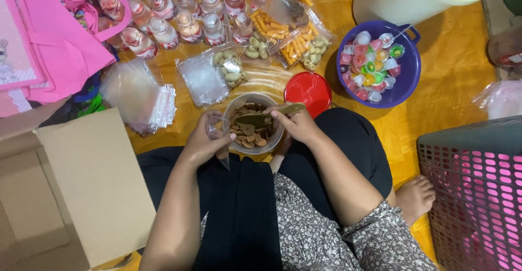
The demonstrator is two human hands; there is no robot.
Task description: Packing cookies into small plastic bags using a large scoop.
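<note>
Yellow floor mat (457, 80) carries a clear tub of brown snacks (253, 130) before the person's knees. Right hand (296, 124) grips a spoon (269, 116) over it; left hand (204, 143) holds a small clear bag (216, 132) beside it. Behind lie a red lid (308, 92) and filled snack bags (288, 37).

Clear tub (273, 140) of brown snacks, spoon (269, 117) above

blk skirt, grey floral sleeves, barefoot
</note>
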